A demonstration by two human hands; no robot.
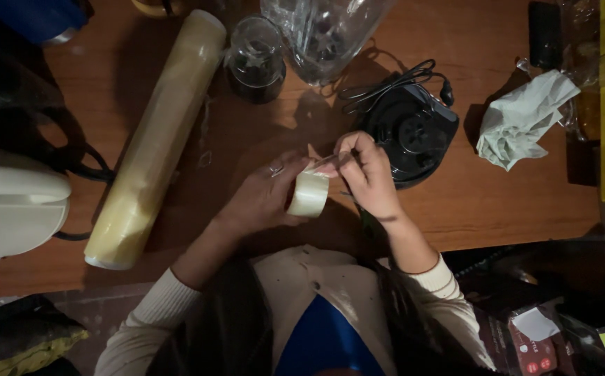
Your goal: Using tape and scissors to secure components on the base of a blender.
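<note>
My left hand grips a roll of clear packing tape above the wooden table. My right hand pinches the loose end of the tape at the top of the roll, fingers closed on the strip. A ring shows on a finger of the left hand. Both hands are close together, in front of my chest, just left of a black blender base.
A long roll of cling film lies at the left. A small blender cup and a clear plastic jug stand at the back, a black cord beside them. Crumpled pale cloth lies right. A white appliance sits far left.
</note>
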